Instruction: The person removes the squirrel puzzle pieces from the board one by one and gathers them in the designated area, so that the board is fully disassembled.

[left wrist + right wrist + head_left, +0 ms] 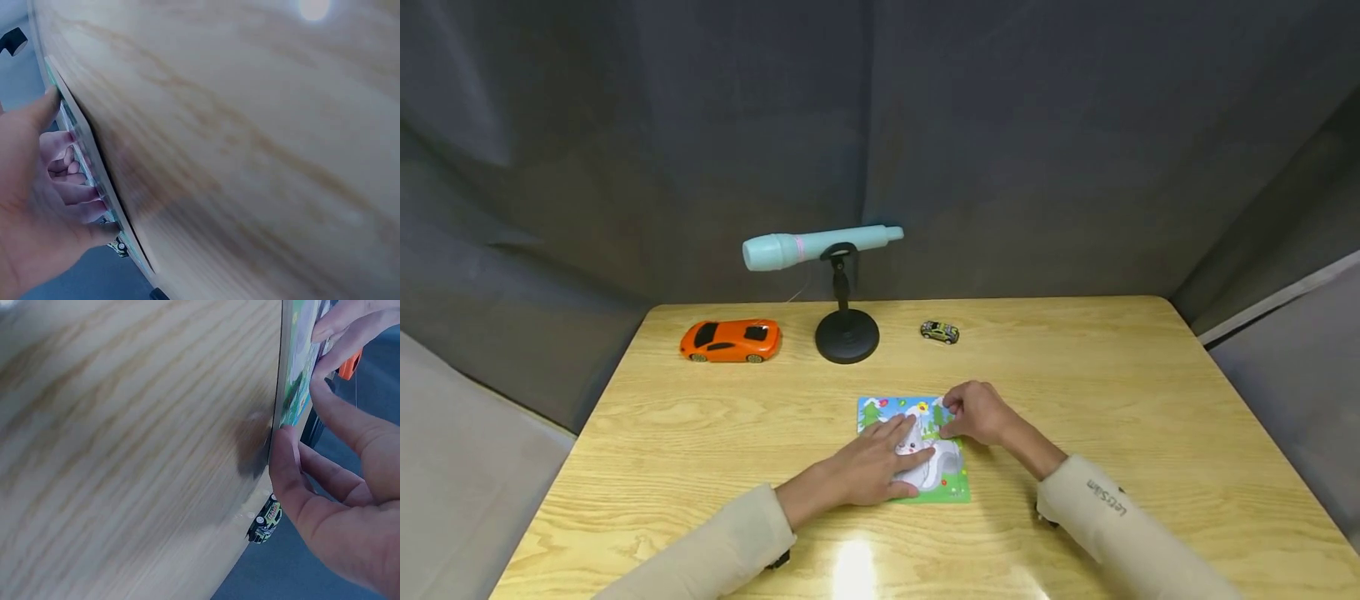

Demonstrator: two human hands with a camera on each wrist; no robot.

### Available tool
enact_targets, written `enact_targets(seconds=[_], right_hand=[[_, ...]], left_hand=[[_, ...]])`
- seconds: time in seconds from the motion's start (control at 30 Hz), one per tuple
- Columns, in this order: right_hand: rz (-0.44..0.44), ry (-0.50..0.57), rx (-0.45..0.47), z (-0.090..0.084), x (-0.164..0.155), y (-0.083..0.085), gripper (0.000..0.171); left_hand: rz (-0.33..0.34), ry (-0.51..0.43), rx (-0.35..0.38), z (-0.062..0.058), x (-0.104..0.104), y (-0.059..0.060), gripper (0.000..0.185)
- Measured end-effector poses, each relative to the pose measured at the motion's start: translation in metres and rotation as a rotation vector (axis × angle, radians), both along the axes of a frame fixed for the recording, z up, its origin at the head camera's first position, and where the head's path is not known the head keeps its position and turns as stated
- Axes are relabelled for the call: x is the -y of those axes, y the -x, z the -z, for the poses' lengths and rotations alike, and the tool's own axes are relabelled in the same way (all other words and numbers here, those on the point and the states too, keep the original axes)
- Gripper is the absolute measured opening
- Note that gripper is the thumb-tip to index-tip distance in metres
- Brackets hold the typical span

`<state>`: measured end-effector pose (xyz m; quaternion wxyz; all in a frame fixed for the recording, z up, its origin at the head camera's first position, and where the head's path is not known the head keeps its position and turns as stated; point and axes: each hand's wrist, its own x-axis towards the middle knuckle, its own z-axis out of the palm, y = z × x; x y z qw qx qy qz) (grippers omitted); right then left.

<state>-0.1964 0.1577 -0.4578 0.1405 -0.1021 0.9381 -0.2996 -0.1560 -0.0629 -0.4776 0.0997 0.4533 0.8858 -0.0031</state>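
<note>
Dark curtain behind wooden worktop. Picture board lies in front of microphone stand, rightward of it. Left hand: fingers spread wide across board; right hand: fingers bent at board corner, pinch unclear. Lopsided push could skid board; prying could bend corner.

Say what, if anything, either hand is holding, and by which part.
The left hand grips nothing; it lies spread on the cartoon-animal board. The right hand has curled fingers at the board's far right corner; whether they pinch it cannot be told.
</note>
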Motion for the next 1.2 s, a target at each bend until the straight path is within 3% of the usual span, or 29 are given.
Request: enact_targets(seconds=[0.23,0.57,0.7,0.97,1.2], right_hand=[[0.004,0.001,0.03,0.002,0.002,0.001,0.054],[0.012,-0.151,0.024,-0.002,0.016,-0.005,0.059],[0.017,-0.139,0.019,-0.003,0.013,-0.006,0.06],[-0.045,-0.074,0.015,0.005,0.004,0.004,0.054],[-0.108,-0.123,0.032,0.003,0.002,0.013,0.051]], left_hand=[[0.004,-0.001,0.037,-0.004,0.001,0.0,0.071],[0.003,-0.007,0.028,0.001,-0.001,0.0,0.069],[0.007,0.003,0.031,-0.001,-0.003,0.0,0.069],[0.0,0.023,0.017,-0.002,0.0,0.0,0.07],[-0.002,0.023,0.032,-0.003,-0.001,0.0,0.07]])
